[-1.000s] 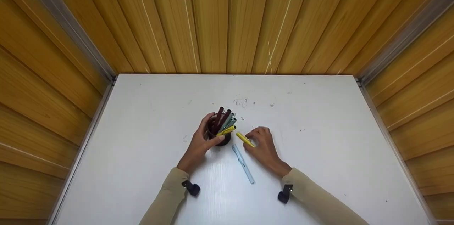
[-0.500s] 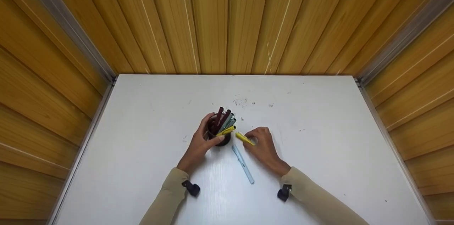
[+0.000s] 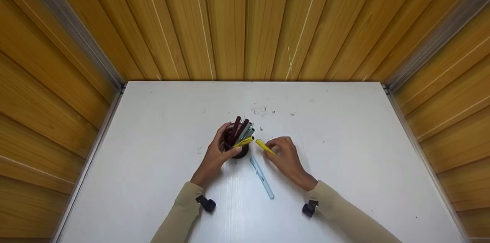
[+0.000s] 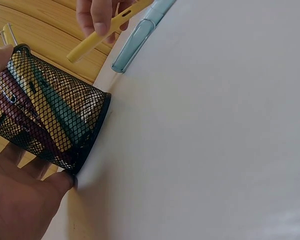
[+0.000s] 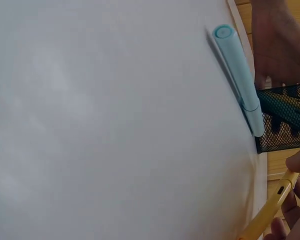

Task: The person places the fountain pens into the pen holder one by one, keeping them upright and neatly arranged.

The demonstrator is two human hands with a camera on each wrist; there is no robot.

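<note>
My left hand [image 3: 215,153] holds a black mesh pen holder [image 4: 55,112] around its side, and the holder stands on the table. Maroon pens [image 3: 237,125], grey-green pens [image 3: 244,132] and a yellow pen [image 3: 243,142] stick out of its top. Just right of it, my right hand [image 3: 285,155] pinches another yellow pen [image 5: 271,209] between thumb and fingers, with its far end pointing at the holder but apart from it. Between the hands a light blue pen [image 3: 263,179] lies on the table, its clip end near the holder's base.
The white table [image 3: 153,132] carries small dark marks [image 3: 260,111] behind the holder. Wood-look panels [image 3: 229,25] wall in the back and both sides. Each sleeve has a small dark wrist camera [image 3: 206,203] strapped on.
My right hand and wrist have turned and shifted very slightly, and the yellow pen in it sits a little higher in view. The left hand, pen holder and light blue pen stay put.
</note>
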